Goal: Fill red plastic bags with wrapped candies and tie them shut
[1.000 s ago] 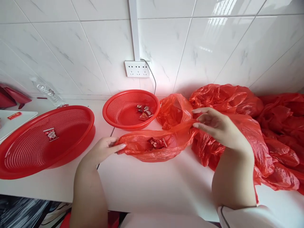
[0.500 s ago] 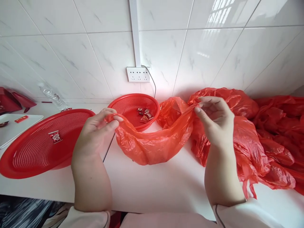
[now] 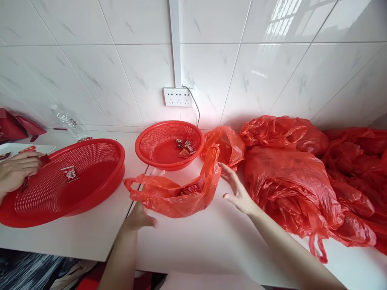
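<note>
A red plastic bag (image 3: 178, 203) stands with its mouth up on the white table in front of me, and red printed packets (image 3: 192, 189) show inside it. My left hand (image 3: 139, 215) is at the bag's left side, thumb stretched out and fingers partly hidden behind the plastic; it appears open. On the other side, my right hand (image 3: 238, 191) is open, fingers apart, its fingertips at the bag's right edge. Just behind the bag is a round red basket (image 3: 157, 151) with several small wrapped packets (image 3: 186, 149) in it.
Left is a larger red basket (image 3: 90, 173) with one packet (image 3: 69, 174); another person's hand (image 3: 19, 169) holds something dark red over its rim. Red bags (image 3: 290, 177) are piled right. A clear bottle (image 3: 71, 125) lies near the wall, below a power socket (image 3: 177, 97).
Both hands have let go of the bag's rim and moved down to its sides. The bag has settled on the table, showing packets inside. Another person's hand has come in at the left.
</note>
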### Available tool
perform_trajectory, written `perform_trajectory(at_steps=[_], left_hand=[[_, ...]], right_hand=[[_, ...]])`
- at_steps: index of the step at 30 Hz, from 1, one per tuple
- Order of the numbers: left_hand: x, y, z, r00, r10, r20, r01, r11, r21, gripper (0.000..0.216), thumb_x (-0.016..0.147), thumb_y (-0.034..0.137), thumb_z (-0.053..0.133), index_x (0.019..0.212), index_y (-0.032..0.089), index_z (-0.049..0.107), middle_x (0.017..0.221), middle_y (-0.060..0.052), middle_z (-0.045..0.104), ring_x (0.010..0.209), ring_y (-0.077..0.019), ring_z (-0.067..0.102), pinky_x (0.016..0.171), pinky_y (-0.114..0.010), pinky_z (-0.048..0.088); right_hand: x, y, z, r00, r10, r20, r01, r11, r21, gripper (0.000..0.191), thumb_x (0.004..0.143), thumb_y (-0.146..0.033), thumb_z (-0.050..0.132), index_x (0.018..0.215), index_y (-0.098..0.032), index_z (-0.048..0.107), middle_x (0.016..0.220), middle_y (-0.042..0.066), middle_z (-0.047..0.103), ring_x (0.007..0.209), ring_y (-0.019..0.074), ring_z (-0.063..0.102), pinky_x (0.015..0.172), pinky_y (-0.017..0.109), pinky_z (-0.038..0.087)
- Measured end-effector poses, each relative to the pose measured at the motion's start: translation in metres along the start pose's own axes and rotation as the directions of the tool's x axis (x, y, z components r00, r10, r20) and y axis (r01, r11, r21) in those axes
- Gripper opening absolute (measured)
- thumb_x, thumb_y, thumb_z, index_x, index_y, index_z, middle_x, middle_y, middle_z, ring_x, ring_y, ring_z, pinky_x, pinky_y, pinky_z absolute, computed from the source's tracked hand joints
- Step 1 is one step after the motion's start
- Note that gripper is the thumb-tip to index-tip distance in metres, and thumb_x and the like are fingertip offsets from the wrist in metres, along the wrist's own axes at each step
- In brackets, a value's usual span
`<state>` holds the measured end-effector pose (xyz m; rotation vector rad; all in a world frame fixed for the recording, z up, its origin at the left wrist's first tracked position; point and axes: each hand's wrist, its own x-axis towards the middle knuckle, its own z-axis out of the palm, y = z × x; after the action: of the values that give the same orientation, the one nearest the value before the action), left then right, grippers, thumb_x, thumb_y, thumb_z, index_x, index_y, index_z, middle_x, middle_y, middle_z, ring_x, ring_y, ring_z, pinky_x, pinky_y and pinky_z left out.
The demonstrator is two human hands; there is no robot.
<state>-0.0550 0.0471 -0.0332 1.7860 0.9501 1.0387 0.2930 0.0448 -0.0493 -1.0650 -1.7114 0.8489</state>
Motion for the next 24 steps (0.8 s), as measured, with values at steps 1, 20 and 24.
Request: perform_trajectory(at_steps=[1,20,24], left_hand=[[-0.003,-0.007,0.0,0.999,-0.012,0.044,0.01,0.999,0.05,0.094,0.054,0.073,0.074,0.135,0.035,0.044,0.12,-0.012,0.062,0.121,-0.0383,0.053,0.087,-0.051,0.054],[0.0,-0.041,0.034,0.95,-0.233,0.206,0.239,0.971,-0.003,0.063,0.073,0.03,0.076,0.129,0.033,0.049,0.131,-0.006,0.059,0.119,-0.0285,0.058,0.1,-0.049,0.05],[0.004,-0.041,0.046,0.985,-0.171,0.035,0.172,0.984,-0.038,0.066,0.077,0.031,0.073,0.136,0.027,0.043,0.139,-0.01,0.051,0.13,-0.0298,0.047,0.112,-0.051,0.037]], right_hand=[[-0.001,0.007,0.008,0.998,0.019,0.055,-0.02,1.0,0.02,0.099,0.074,-0.078,0.051,0.15,-0.025,0.017,0.159,0.015,0.02,0.145,0.0287,0.024,0.114,0.048,0.03],[-0.002,0.056,0.049,0.989,0.074,0.131,-0.107,0.959,0.262,0.112,0.06,-0.056,0.081,0.15,-0.023,0.022,0.152,0.016,0.034,0.141,0.0318,0.031,0.116,0.05,0.026],[0.002,0.05,0.049,0.974,0.067,0.219,-0.142,0.925,0.351,0.077,0.07,-0.048,0.077,0.136,-0.022,0.046,0.133,0.014,0.057,0.121,0.0317,0.055,0.1,0.049,0.047]])
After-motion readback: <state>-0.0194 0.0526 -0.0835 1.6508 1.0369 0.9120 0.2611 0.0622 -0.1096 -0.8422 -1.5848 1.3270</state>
